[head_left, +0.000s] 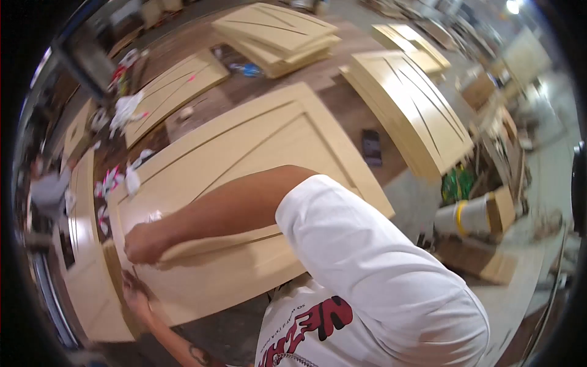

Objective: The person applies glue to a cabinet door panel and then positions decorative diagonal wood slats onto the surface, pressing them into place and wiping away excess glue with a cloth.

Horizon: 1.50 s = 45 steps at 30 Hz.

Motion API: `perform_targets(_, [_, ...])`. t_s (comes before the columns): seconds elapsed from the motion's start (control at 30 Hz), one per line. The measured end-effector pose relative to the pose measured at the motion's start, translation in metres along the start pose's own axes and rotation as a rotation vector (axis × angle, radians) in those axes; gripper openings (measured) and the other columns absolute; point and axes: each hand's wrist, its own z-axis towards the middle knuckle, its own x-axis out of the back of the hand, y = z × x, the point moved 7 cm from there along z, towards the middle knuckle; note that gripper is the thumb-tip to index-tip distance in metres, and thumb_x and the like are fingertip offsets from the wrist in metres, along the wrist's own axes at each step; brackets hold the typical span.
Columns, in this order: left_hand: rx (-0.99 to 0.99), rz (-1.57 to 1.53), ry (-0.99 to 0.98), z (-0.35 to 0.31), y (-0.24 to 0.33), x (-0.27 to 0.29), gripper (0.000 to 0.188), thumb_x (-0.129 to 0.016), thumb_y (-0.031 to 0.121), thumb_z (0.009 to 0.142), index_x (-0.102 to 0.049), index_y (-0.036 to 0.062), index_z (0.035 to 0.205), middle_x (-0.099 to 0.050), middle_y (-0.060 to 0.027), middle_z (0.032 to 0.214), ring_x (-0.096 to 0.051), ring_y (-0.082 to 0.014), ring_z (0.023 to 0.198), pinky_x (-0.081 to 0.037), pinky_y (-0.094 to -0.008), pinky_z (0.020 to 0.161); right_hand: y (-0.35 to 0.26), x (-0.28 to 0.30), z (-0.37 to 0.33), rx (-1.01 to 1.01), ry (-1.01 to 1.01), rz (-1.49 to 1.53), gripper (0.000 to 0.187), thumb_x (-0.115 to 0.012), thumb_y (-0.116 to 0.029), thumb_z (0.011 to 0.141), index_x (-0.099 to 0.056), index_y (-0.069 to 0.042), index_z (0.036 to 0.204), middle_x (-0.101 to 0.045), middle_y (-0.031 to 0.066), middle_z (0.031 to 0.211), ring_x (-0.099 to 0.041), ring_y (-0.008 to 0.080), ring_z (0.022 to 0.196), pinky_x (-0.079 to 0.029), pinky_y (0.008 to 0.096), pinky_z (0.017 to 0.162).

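A large cream door panel (257,162) with dark grooves lies in front of me. My right arm reaches across it to the left, and my right hand (144,243) is closed in a fist low over the panel's left end. A small whitish scrap (154,216) shows just beyond that fist; what the fingers hold is hidden. Close below it, my left hand (136,295) rests at the panel's left edge, its fingers somewhat blurred but seemingly stretched out along the edge.
Stacked cream panels stand at the back (275,30) and right (409,104). Another grooved panel (174,92) lies at the back left, near white crumpled cloths (126,110). A dark phone (371,147) lies right of the panel. Farther right stands a white bucket (461,218). Another person (49,189) is at the far left.
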Motion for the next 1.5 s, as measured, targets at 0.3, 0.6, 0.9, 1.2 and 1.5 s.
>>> perform_targets(0.3, [0.15, -0.012, 0.045, -0.004, 0.042, 0.022, 0.068, -0.044, 0.05, 0.101, -0.046, -0.006, 0.139, -0.048, -0.0263, 0.142, -0.046, -0.0386, 0.131, -0.035, -0.038, 0.11, -0.092, 0.111, -0.249, -0.314, -0.035, -0.084, 0.011, -0.065, -0.015, 0.078, -0.071, -0.006, 0.076, -0.064, 0.0092, 0.089, -0.062, 0.0278, 0.093, -0.056, 0.0401, 0.071])
perform_targets(0.6, [-0.043, 0.387, 0.549, -0.017, 0.003, 0.073, 0.066, -0.05, 0.052, 0.098, -0.057, -0.0081, 0.124, -0.06, -0.0266, 0.122, -0.059, -0.0384, 0.108, -0.048, -0.042, 0.092, -0.137, 0.17, -0.414, -0.513, 0.063, 0.075, 0.015, -0.065, -0.01, 0.078, -0.065, -0.001, 0.09, -0.059, 0.0098, 0.104, -0.058, 0.0258, 0.1, -0.054, 0.0364, 0.08])
perform_targets(0.9, [0.164, 0.55, 0.427, -0.133, 0.171, -0.009, 0.064, -0.049, 0.044, 0.1, -0.048, -0.0091, 0.135, -0.052, -0.0316, 0.134, -0.05, -0.0447, 0.123, -0.04, -0.0445, 0.105, -0.119, 0.177, -0.49, -0.385, 0.666, 0.523, 0.046, -0.068, -0.01, 0.072, -0.059, 0.0, 0.116, -0.057, 0.0127, 0.109, -0.055, 0.0307, 0.104, -0.051, 0.0391, 0.083])
perform_targets(1.2, [0.231, 0.384, 0.315, -0.181, 0.093, -0.001, 0.045, -0.047, 0.026, 0.103, -0.051, -0.0071, 0.133, -0.047, -0.0279, 0.14, -0.048, -0.0389, 0.126, -0.039, -0.0442, 0.106, -0.109, 0.173, -0.495, -0.266, 0.588, 0.702, 0.05, -0.068, -0.012, 0.073, -0.058, -0.001, 0.12, -0.056, 0.0167, 0.115, -0.056, 0.0336, 0.105, -0.05, 0.0414, 0.087])
perform_targets(1.5, [0.25, 0.186, 0.513, -0.178, 0.191, -0.055, 0.047, -0.052, 0.019, 0.092, -0.049, -0.0129, 0.126, -0.054, -0.0268, 0.123, -0.047, -0.0397, 0.122, -0.035, -0.0428, 0.107, -0.059, 0.234, -0.549, -0.508, 0.828, 0.704, 0.054, -0.061, 0.011, 0.069, -0.061, -0.001, 0.121, -0.058, 0.0171, 0.118, -0.06, 0.034, 0.103, -0.05, 0.0394, 0.088])
